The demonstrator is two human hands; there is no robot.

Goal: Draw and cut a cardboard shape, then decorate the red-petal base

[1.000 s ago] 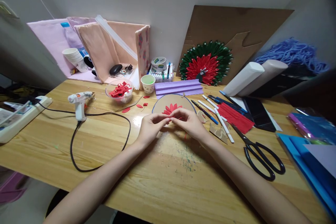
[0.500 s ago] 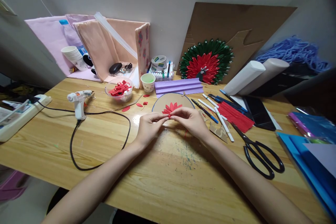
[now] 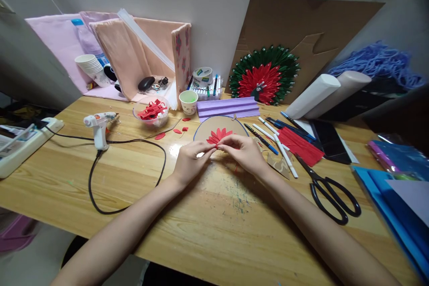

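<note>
My left hand (image 3: 191, 161) and my right hand (image 3: 247, 155) meet at their fingertips, both pinching a small red paper petal that is mostly hidden by the fingers. Just behind them a round cardboard disc (image 3: 203, 129) with a blue edge lies on the table. Red petals (image 3: 219, 134) fan out on the disc; their near side is covered by my hands. Several loose red petals (image 3: 160, 136) lie to the left, near a clear bowl (image 3: 136, 116) of red strips (image 3: 152, 109).
A white glue gun (image 3: 99, 129) stands at left, its black cord (image 3: 164, 165) looping over the table. Black scissors (image 3: 326, 187), white markers (image 3: 284, 156) and red crepe paper (image 3: 301, 145) lie at right. A paper cup (image 3: 188, 103) and a red-green peacock craft (image 3: 263, 76) stand behind.
The whole view has shifted slightly. My fingertips have moved a little on the small red petal, which shows less between them now. Both hands stay in front of the disc.
</note>
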